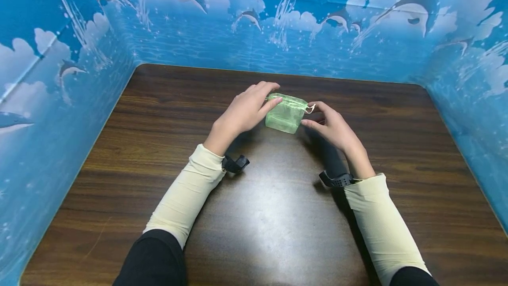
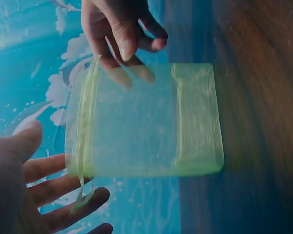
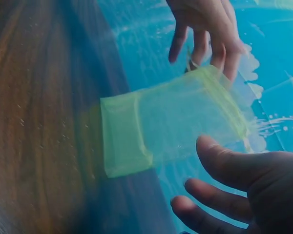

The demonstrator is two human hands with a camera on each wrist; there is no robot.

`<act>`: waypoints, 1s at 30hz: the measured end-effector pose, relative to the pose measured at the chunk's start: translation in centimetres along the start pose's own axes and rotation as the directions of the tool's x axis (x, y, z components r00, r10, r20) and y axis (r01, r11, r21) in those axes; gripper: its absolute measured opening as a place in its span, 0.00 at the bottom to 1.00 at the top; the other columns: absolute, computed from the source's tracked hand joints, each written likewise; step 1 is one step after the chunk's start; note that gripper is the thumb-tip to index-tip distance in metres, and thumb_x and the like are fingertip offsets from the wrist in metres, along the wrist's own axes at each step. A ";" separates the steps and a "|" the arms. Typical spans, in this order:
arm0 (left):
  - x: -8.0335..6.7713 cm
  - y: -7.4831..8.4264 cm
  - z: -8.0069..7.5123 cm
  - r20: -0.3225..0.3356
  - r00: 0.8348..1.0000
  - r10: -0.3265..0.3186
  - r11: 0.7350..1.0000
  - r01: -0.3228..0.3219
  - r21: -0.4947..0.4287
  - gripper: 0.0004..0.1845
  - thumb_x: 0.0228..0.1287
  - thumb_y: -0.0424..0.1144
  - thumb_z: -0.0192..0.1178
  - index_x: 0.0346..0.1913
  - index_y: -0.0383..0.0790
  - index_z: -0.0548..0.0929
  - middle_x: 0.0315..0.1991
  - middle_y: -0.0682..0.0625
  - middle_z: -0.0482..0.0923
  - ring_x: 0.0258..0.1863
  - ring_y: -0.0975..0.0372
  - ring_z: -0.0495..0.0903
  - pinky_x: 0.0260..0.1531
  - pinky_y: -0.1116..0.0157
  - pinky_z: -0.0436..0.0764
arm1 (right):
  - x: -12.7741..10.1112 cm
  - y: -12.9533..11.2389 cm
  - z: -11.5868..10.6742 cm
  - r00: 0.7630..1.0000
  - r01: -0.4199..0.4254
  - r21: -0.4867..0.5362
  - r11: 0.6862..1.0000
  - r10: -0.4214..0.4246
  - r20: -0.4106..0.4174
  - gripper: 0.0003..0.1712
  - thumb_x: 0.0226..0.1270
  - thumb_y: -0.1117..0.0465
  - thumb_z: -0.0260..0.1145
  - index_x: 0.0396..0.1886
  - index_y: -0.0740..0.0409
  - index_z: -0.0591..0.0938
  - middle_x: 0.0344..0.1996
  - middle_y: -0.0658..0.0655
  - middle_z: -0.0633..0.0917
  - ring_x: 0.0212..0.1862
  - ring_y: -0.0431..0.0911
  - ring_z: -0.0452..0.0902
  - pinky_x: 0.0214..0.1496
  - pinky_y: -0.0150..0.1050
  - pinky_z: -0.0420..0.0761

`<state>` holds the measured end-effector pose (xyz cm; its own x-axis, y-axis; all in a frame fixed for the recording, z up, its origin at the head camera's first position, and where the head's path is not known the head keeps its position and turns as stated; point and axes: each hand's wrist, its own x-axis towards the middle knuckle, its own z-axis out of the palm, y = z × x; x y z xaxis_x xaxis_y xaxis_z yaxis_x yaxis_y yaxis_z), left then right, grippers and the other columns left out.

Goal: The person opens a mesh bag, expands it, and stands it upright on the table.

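A sheer light-green drawstring pouch (image 1: pixel 284 117) stands on the tabletop between both hands, its gathered mouth at the top and its broad base below. My left hand (image 1: pixel 247 106) is at its left side, thumb overlapping the upper edge in the head view. In the left wrist view, that hand's fingers (image 2: pixel 56 192) are spread by a loose cord loop. On the other side is my right hand (image 1: pixel 331 126), relaxed, with thumb and index fingertips right at the pouch's edge and the white cord (image 1: pixel 311 109). The right wrist view shows this thumb (image 3: pixel 224 163) apart from the fingers.
Dark wood-grain tabletop (image 1: pixel 158 114) lies all around the pouch. Blue dolphin-print sheeting (image 1: pixel 222 43) rises along the far, left and right edges. Black straps (image 1: pixel 235 163) sit at both wrists, over pale sleeves (image 1: pixel 386 224).
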<state>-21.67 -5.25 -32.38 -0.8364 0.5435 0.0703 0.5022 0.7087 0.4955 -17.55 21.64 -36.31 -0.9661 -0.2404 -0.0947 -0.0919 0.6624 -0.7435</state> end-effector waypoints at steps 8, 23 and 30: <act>0.0 -0.3 -0.4 -0.020 0.999 -0.025 0.999 0.024 -0.040 0.30 0.84 0.60 0.39 0.78 0.50 0.67 0.75 0.50 0.71 0.74 0.54 0.70 0.69 0.47 0.73 | 0.1 0.0 -0.1 1.000 0.001 -0.009 1.000 -0.001 -0.004 0.33 0.76 0.50 0.67 0.73 0.58 0.70 0.65 0.65 0.78 0.60 0.62 0.82 0.60 0.58 0.80; -0.3 -0.2 -0.2 0.033 0.999 0.019 0.999 -0.018 -0.032 0.28 0.84 0.59 0.40 0.72 0.49 0.73 0.70 0.51 0.76 0.69 0.56 0.76 0.68 0.50 0.75 | 0.5 0.0 1.1 0.995 -0.002 -0.068 0.998 -0.004 -0.097 0.24 0.78 0.50 0.65 0.65 0.60 0.76 0.53 0.63 0.85 0.48 0.56 0.83 0.49 0.49 0.80; -0.4 -0.3 -0.3 0.006 1.000 0.017 0.999 -0.017 -0.027 0.26 0.85 0.58 0.36 0.69 0.50 0.75 0.67 0.52 0.79 0.68 0.57 0.77 0.68 0.49 0.75 | 0.2 0.1 0.6 0.995 -0.037 -0.063 0.997 0.031 -0.091 0.25 0.79 0.49 0.64 0.66 0.59 0.76 0.58 0.64 0.84 0.52 0.58 0.84 0.53 0.51 0.80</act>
<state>-21.57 -5.81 -32.31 -0.8263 0.5584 0.0736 0.5103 0.6870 0.5173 -17.63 21.24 -36.77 -0.9865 -0.1538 -0.0568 -0.0713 0.7144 -0.6961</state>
